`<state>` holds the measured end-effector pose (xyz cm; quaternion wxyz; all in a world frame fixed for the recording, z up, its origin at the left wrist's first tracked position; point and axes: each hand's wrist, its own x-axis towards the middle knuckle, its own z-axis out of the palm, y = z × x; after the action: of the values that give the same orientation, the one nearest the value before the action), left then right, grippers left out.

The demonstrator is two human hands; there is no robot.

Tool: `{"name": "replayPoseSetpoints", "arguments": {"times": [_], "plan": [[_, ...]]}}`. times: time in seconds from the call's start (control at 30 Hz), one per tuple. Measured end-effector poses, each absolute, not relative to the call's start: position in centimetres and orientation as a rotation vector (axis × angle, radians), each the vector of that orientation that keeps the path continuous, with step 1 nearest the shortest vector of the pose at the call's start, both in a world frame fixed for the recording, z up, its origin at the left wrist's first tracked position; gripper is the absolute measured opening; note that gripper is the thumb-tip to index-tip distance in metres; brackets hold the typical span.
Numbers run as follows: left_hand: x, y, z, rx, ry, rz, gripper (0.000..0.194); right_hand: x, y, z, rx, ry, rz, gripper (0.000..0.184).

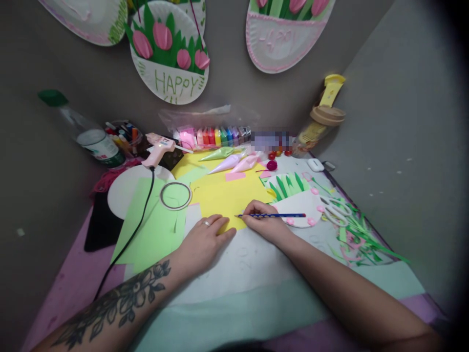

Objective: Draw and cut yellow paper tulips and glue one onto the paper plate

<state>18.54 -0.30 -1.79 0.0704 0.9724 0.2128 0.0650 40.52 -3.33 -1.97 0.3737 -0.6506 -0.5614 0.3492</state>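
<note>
The right hand (264, 223) pinches a blue pencil (287, 215) over yellow paper (229, 190), which lies under the fingers. The left hand (207, 239) rests there, its fingers slightly spread, gripping nothing.

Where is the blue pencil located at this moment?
In the head view, just right of centre, the blue pencil is held in the right hand, its tip over the yellow paper near the left hand.
</note>
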Motion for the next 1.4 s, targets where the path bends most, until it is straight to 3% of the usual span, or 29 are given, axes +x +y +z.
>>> {"name": "replayPoseSetpoints", "arguments": {"times": [1.4], "plan": [[18.43,-0.26,-1.83,2.901,0.631,0.161,0.041,41.02,-3.60,-1.92,-1.729,-1.404,0.787,0.008]]}}
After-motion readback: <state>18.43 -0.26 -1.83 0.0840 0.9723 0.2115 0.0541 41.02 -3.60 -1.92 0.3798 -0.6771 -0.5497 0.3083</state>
